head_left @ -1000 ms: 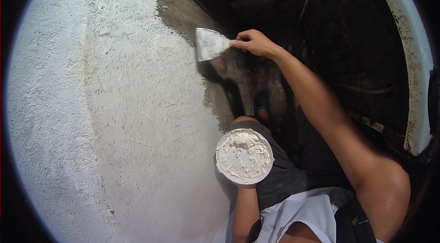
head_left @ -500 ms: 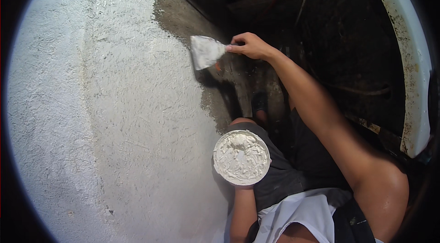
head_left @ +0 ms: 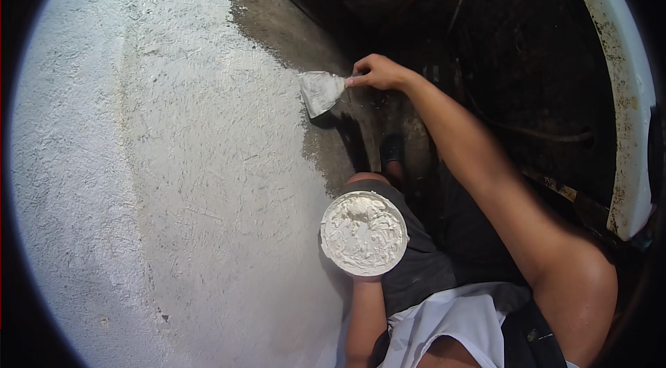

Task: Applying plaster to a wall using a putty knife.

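Note:
My right hand [head_left: 377,71] grips a putty knife [head_left: 320,93] by its handle; the wide blade, smeared with white paste, lies at the ragged border between the white-coated wall [head_left: 194,160] and bare grey-brown concrete [head_left: 270,21]. Below it, my left hand [head_left: 366,280] holds up a round container [head_left: 363,233] of lumpy white paste in front of my thigh. Most of that hand's fingers are hidden beneath the container.
A pale, speckled curved rim [head_left: 624,104] runs down the right side beside a dark recess, with a thin bent pipe [head_left: 555,135] inside. At the top are dark boards [head_left: 388,0] and a red line. My dark-shod foot [head_left: 392,149] stands below the knife.
The putty knife and my right hand have moved down along the coating's edge, the blade first swinging left, then back right. The container has shifted slightly up and left.

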`<state>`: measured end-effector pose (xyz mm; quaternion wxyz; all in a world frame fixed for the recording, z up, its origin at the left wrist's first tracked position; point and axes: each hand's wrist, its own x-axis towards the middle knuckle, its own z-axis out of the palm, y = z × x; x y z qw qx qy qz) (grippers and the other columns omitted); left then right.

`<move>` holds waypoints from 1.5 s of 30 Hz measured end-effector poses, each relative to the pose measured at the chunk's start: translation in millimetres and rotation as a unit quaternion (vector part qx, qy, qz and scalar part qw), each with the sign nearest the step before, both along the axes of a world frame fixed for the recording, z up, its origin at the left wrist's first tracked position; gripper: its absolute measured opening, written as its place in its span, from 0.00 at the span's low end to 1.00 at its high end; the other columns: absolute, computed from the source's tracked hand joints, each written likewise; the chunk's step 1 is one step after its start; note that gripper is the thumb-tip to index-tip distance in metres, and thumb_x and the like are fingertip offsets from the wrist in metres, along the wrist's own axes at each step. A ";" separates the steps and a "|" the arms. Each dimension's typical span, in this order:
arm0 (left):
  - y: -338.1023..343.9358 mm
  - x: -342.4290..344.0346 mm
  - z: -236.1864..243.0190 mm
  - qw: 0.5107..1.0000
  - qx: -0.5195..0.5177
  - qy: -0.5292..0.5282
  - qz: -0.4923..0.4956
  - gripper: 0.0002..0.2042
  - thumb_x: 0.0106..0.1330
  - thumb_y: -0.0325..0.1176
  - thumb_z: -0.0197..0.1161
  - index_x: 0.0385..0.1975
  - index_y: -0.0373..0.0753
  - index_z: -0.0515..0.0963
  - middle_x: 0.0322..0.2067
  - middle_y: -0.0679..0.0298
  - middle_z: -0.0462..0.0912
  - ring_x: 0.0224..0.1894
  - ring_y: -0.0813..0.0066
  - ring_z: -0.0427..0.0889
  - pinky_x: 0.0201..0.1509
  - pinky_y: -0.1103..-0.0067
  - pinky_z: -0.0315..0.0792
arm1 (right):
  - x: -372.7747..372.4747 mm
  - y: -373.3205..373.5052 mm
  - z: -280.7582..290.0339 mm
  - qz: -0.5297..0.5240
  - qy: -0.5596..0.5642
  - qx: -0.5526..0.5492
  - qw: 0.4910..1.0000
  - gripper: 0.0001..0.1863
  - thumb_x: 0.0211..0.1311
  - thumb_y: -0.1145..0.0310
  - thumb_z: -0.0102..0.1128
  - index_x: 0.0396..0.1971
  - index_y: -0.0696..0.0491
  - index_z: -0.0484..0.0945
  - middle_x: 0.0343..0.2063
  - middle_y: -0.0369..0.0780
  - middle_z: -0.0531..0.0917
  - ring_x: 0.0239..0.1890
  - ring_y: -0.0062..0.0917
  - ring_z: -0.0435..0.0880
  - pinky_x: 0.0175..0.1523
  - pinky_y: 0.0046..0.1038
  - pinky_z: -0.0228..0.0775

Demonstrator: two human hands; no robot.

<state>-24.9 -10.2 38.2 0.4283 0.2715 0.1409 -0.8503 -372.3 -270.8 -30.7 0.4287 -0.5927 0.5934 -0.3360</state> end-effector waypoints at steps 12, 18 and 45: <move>6.4 10.1 -14.2 0.998 -0.021 -0.067 0.003 0.38 0.74 0.67 0.40 0.76 0.49 0.60 0.76 0.59 0.59 0.76 0.48 0.58 0.74 0.43 0.55 | 62.7 13.7 97.4 0.060 -0.179 -0.045 0.981 0.21 0.67 0.49 0.68 0.35 0.56 0.85 0.24 0.34 0.80 0.30 0.18 0.76 0.38 0.25 0.68; 12.5 -2.2 -22.2 0.995 -0.036 -0.093 -0.005 0.37 0.75 0.66 0.39 0.76 0.48 0.60 0.76 0.59 0.59 0.77 0.50 0.58 0.76 0.47 0.55 | 42.4 5.0 10.7 0.044 -0.179 0.013 0.983 0.23 0.65 0.48 0.69 0.36 0.56 0.86 0.24 0.36 0.80 0.31 0.20 0.76 0.39 0.27 0.68; 15.0 -24.6 0.2 0.961 -0.248 0.118 0.038 0.35 0.77 0.63 0.34 0.75 0.48 0.63 0.75 0.58 0.61 0.76 0.50 0.60 0.79 0.51 0.53 | 20.0 256.5 137.4 -0.005 -0.348 0.188 0.918 0.32 0.81 0.42 0.37 0.33 0.55 0.79 0.14 0.33 0.72 0.13 0.14 0.64 0.19 0.20 0.53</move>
